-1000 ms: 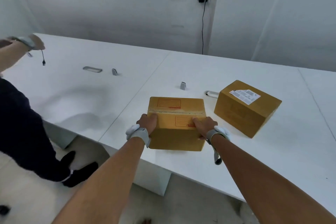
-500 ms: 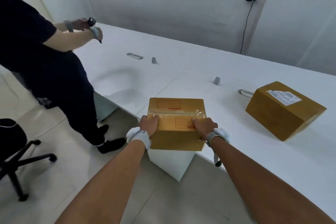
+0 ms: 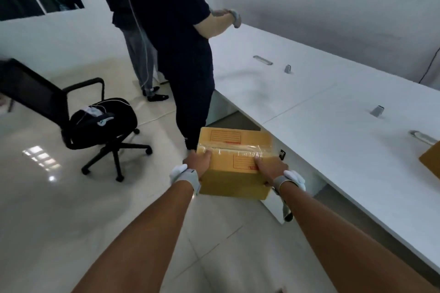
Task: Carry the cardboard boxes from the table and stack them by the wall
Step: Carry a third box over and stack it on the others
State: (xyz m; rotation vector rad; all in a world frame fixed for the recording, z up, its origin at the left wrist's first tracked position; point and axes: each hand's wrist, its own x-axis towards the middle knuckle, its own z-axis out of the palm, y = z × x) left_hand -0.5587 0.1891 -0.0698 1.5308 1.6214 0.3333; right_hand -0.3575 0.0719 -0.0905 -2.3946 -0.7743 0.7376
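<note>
I carry a taped brown cardboard box (image 3: 234, 150) with red label frames in front of me, above the tiled floor and off the table. My left hand (image 3: 197, 162) grips its left side, thumb on the top. On the right side my right hand (image 3: 270, 167) grips it the same way. A corner of a second cardboard box (image 3: 432, 165) shows at the right edge, still on the white table (image 3: 333, 131).
A person in dark clothes (image 3: 181, 54) stands just beyond the box at the table's corner. A black office chair (image 3: 95, 116) with a bag on it stands on the floor to the left. Small metal fittings (image 3: 377, 110) stick up from the tabletop.
I have turned left and stepped away from the table with the box held in both hands. The box has left the tabletop and now hangs over the floor; the person and chair have come into view.
</note>
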